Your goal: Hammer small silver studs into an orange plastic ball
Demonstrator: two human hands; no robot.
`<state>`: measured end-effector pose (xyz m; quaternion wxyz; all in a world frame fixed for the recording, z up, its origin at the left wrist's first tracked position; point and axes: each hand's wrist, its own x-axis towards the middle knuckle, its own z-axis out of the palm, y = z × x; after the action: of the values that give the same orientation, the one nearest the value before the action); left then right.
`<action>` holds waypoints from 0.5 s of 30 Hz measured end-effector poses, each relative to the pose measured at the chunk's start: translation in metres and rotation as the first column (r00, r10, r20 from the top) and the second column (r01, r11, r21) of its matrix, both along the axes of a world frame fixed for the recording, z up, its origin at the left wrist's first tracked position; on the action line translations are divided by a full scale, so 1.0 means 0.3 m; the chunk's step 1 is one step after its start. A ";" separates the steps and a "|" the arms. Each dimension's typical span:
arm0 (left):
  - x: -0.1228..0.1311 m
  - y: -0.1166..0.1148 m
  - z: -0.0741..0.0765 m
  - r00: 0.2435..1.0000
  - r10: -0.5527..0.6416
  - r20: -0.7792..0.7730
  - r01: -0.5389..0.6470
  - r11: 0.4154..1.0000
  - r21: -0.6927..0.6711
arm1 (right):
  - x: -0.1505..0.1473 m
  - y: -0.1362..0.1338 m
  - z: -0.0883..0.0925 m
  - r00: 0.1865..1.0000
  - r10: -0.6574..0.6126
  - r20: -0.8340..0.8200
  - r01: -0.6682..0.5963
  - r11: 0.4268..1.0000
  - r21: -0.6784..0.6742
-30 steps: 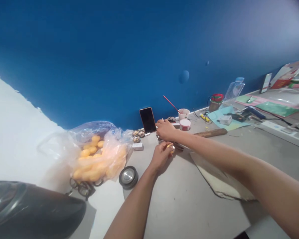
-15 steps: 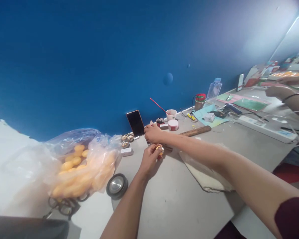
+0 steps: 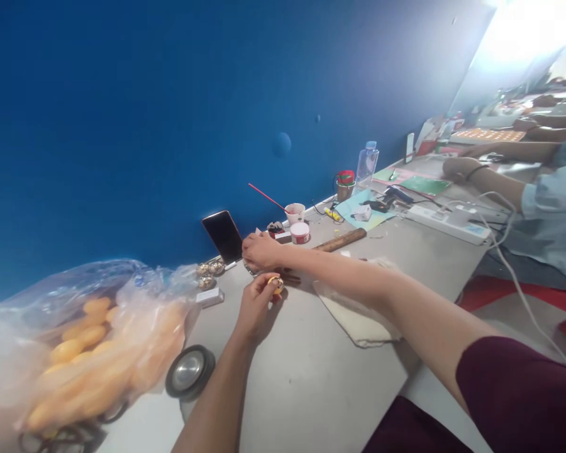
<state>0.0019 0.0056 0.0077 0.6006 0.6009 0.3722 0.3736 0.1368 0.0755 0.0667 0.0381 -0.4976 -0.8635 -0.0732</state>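
Observation:
My left hand (image 3: 255,305) pinches a small yellow ball (image 3: 277,285) with shiny gold and dark patches, just above the table. My right hand (image 3: 264,250) reaches across beyond it, fingers bent down and drawn together near the foot of a dark-screened phone (image 3: 222,235). What those fingertips hold, if anything, is hidden. Several gold-patched balls (image 3: 206,282) sit left of the phone, with a small white box (image 3: 210,297) in front of them. Under my right forearm, a wooden stick (image 3: 342,240) and a cream cloth (image 3: 356,321) lie partly covered.
A clear bag of yellow balls (image 3: 89,333) bulges at the left, beside a round black-rimmed metal object (image 3: 189,370). At the back stand a paper cup (image 3: 295,212) with a red stick, a lidded tub (image 3: 300,233) and a bottle (image 3: 368,161). A power strip (image 3: 448,224) and a co-worker's arm (image 3: 490,182) are right.
The view has turned right, so things slide left in the picture and more of the co-worker's sleeve shows. My left hand keeps the ball; my right hand stays near the phone.

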 end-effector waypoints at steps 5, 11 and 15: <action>0.001 -0.002 -0.003 1.000 0.008 0.014 -0.008 1.000 0.004 | -0.008 0.015 -0.005 0.993 0.059 -0.106 -0.047 0.993 0.112; 0.001 0.012 -0.008 0.988 0.057 0.144 -0.037 0.990 -0.136 | -0.015 0.014 0.015 0.943 0.015 -0.332 0.033 0.990 0.138; -0.006 0.020 -0.002 0.952 0.126 0.278 -0.058 0.969 -0.242 | -0.002 -0.016 0.038 0.721 0.013 -0.693 0.052 0.996 0.074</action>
<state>0.0003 0.0116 0.0070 0.6964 0.4473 0.3482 0.4401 0.1362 0.0707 0.0782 0.3788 -0.4958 -0.7774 0.0797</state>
